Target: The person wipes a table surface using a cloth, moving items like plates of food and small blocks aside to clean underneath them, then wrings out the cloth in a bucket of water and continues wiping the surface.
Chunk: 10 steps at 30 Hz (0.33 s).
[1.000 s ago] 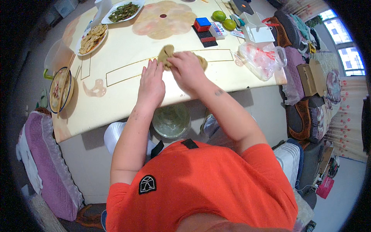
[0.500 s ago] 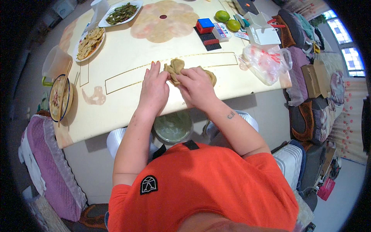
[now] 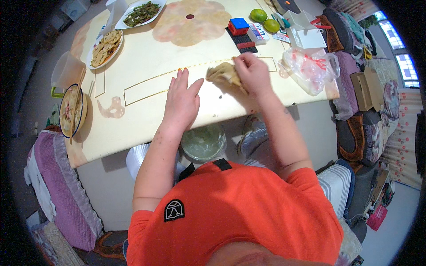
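Note:
A tan cloth (image 3: 225, 75), smeared by motion, hangs from my right hand (image 3: 253, 74), whose fingers are closed around one end of it. My left hand (image 3: 182, 98) lies on the table (image 3: 146, 128) to the left of the cloth, fingers stretched out and holding nothing. A few small dark specks show on the tabletop between and below my hands.
A bowl with chopsticks (image 3: 72, 111) stands at the left edge, near a plate of sliced food (image 3: 105, 48) and a plate of greens (image 3: 141, 15). Toward the right are a red-blue cube (image 3: 238, 26), green citrus fruits (image 3: 271, 25) and a plastic bag (image 3: 309, 71).
My right hand has lifted and moved right, pulling the cloth away from my left hand. My left hand has shifted slightly right, its thumb now spread and off the cloth.

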### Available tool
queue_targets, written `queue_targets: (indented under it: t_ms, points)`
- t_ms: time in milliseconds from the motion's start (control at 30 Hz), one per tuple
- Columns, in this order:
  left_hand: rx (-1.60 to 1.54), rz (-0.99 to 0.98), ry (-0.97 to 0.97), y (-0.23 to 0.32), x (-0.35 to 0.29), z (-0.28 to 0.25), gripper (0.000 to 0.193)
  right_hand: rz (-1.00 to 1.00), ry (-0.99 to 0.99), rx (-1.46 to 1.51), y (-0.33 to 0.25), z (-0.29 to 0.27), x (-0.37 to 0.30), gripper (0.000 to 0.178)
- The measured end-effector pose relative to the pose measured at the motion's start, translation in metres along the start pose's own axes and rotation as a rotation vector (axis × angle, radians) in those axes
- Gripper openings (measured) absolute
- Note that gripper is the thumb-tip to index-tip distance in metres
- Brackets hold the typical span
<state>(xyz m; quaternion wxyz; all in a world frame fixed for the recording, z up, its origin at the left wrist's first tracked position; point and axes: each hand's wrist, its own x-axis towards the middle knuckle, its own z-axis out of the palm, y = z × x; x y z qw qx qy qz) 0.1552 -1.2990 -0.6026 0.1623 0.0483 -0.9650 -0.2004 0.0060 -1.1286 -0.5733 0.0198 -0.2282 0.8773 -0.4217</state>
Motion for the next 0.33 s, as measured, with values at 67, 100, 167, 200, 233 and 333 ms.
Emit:
queue_targets:
  t_ms: [67, 100, 167, 200, 233, 333]
  points:
    - [0.006, -0.012, 0.009, 0.000, 0.000, 0.002, 0.036, 0.066, 0.048, -0.065, 0.010, -0.020, 0.019, 0.031]
    - [0.008, -0.015, 0.014, 0.000, 0.001, 0.003, 0.035, 0.070, 0.073, -0.132, 0.014, -0.030, 0.027, 0.034]
    - [0.012, -0.012, 0.012, 0.000, 0.001, 0.003, 0.034, 0.162, 0.080, -0.244, 0.020, -0.044, 0.043, 0.049]
    - [0.013, -0.005, 0.010, 0.002, 0.002, 0.003, 0.034, 0.172, 0.110, -0.317, 0.035, -0.049, 0.054, 0.054]
    - [0.012, -0.007, 0.008, 0.002, 0.003, 0.003, 0.034, 0.179, 0.135, -0.389, 0.040, -0.053, 0.063, 0.058]
    - [0.019, -0.021, -0.006, 0.000, 0.002, 0.004, 0.033, 0.360, -0.077, -0.500, 0.028, -0.062, 0.085, 0.078]
